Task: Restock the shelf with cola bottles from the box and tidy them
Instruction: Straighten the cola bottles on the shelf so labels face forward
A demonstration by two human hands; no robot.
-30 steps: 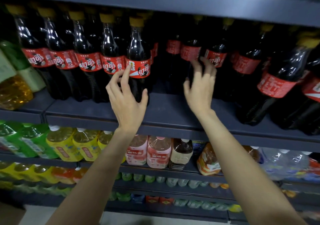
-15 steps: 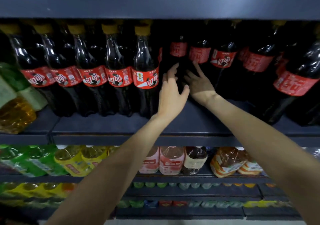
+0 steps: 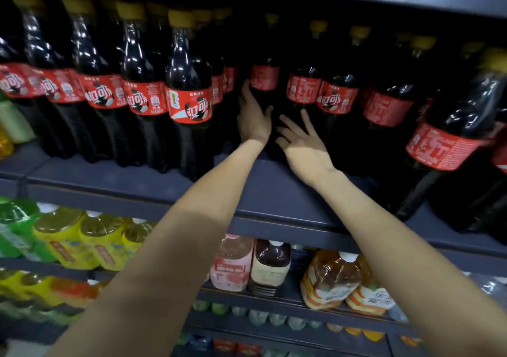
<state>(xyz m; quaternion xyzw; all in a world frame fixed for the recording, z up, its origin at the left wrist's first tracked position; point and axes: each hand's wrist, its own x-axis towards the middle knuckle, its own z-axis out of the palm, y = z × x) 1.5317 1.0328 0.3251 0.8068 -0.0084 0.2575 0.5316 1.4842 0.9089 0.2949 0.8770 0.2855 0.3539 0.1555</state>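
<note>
Left hand (image 3: pixel 253 122), palm turned inward, fingers curled round the left flank of the recessed dark plastic cola bottle with a red paper label (image 3: pixel 264 87); thumb on its near face. Right hand (image 3: pixel 303 140), fingers straight and spread wide, lying flat against the lower body of the same bottle on its right side, holding nothing. The two hands sit just beside one another, bracketing the bottle's lower half; the left is the higher and the deeper in, and is judged the nearer to a full hold.

Relative to this bottle: it stands directly ahead of both hands, set well back from the front edge of the dark grey metal shelf board (image 3: pixel 263 189), behind the line of its neighbours. Its long axis is vertical, yellow cap up, base on the board; its label faces forward, print blurred. The coming move is judged to be a straight pull toward the shelf edge, axis kept upright.

To the bottle's left, the front row of upright cola bottles with red labels and yellow caps (image 3: pixel 189 93) stands near the edge, touching one another, labels forward. To its right, further upright cola bottles (image 3: pixel 337 96) stand just beside it, also set back; farther right, a large cola bottle leaning in the wide-angle view (image 3: pixel 450 137) is nearer the edge.

Below the bottle, a lower shelf holds pink, brown and orange drink bottles (image 3: pixel 270 267). No box is in view
</note>
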